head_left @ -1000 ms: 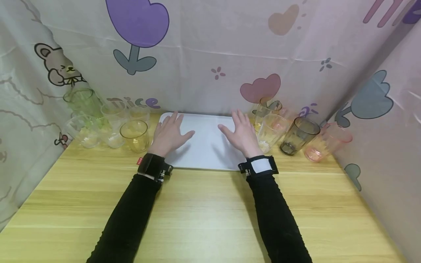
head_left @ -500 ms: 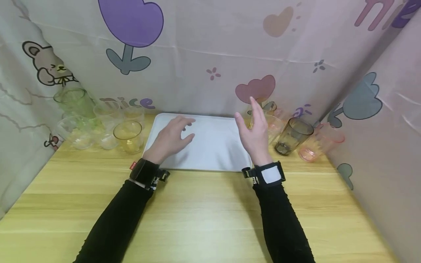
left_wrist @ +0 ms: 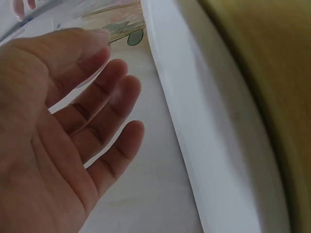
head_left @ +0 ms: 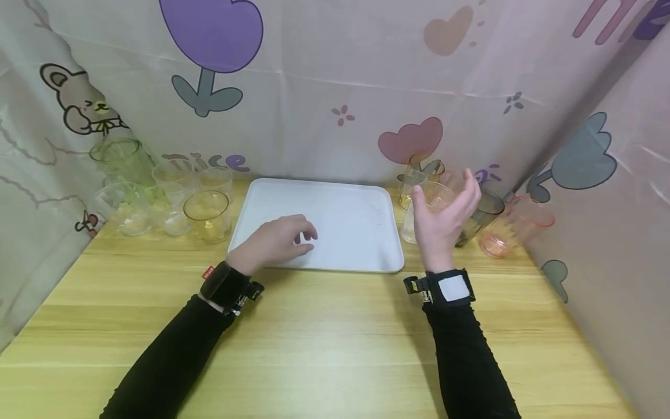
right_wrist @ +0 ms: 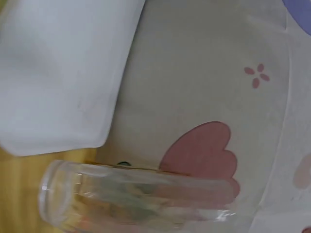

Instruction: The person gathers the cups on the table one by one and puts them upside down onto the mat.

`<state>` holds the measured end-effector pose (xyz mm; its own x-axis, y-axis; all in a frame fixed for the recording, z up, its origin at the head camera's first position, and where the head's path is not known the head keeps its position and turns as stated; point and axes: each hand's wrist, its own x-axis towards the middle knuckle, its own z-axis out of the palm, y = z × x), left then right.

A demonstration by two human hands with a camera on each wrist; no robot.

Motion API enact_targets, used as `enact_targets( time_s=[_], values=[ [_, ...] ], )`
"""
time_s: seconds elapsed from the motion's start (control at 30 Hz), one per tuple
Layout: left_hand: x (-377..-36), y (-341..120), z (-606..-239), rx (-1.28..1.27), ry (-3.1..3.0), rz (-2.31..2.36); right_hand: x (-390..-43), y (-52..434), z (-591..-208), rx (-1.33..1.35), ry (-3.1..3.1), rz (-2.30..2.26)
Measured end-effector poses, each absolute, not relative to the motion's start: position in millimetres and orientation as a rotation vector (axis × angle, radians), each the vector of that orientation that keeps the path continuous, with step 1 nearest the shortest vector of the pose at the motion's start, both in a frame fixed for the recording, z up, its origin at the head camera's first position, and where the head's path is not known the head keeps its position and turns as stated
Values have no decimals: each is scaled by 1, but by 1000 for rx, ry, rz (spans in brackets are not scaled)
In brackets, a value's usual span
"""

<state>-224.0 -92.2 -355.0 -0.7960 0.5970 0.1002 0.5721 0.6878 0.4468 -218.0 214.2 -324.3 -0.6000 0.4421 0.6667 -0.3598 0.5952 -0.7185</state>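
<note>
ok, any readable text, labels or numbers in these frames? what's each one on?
"nice" (first letter partly hidden behind the glasses): purple letters on the printed backdrop cloth, seen in the head view.
Purple and pink lettering at the cloth's top right corner: cut off, unreadable.
Small red tag on the left wristband: too small to read.
White patch on the right wristband: no text seen.

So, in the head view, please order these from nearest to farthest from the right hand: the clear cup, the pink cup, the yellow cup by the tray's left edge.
From the right hand:
1. Clear cup, just at its fingers, right of the tray.
2. Pink cup, further right, near the curtain.
3. Yellow cup, across the tray, on the left.
</note>
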Motion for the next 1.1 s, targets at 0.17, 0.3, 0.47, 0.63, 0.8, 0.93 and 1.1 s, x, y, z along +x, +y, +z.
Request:
enact_targets(
  time_s=[0.17, 0.3, 0.47, 0.63, 0.8, 0.93, 1.1],
  values=[
    [-222, -88, -362, 966, 2768, 683, -218, 223, -335, -138, -1911, 1197],
    [-221, -85, -366, 956, 2729, 658, -219, 229, -339, -198, -1939, 1269],
    [-221, -82, -369, 977, 2710, 629, -219, 231, -341, -283, -1990, 1372],
    [-221, -79, -372, 1017, 2661, 629, -222, 233, -346, -329, -2003, 1433],
    [-221, -76, -373, 1044, 2627, 612, -225, 236, -350, -343, -2024, 1492],
    [-221, -75, -372, 1054, 2626, 592, -226, 237, -352, -356, -2051, 1515],
    [-220, -74, -371, 1068, 2625, 589, -227, 238, -354, -376, -2082, 1530]
  ],
)
